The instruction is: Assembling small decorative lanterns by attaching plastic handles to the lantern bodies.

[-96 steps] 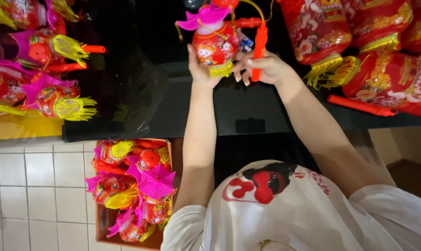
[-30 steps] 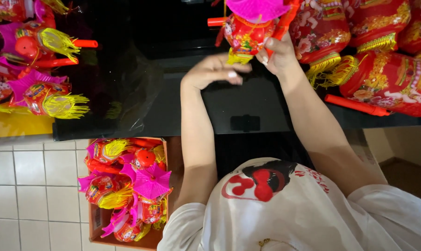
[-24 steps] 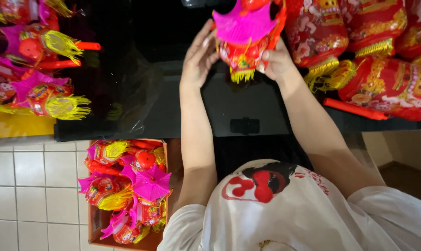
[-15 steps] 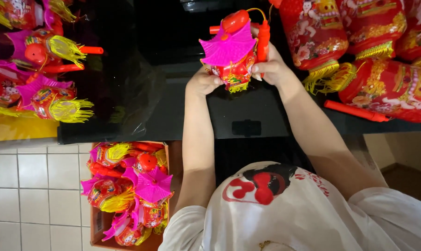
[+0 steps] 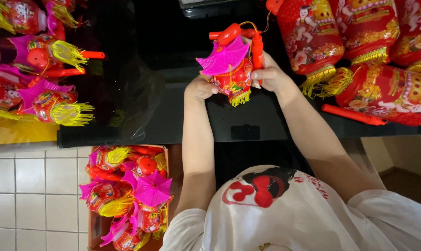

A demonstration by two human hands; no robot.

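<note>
Both hands hold one small lantern above the black worktop.

The left hand (image 5: 200,87) pinches the small lantern (image 5: 230,74) by its red body; the right hand (image 5: 267,75) clamps its orange stick. It looks light, thin and crushable, best held by stick and frame. Four big red lanterns (image 5: 312,39) crowd the worktop's (image 5: 247,123) right edge.

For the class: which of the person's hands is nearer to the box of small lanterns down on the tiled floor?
Left. The left hand is above the box of small lanterns, on its side; the right hand is further over, beyond the held lantern.
</note>
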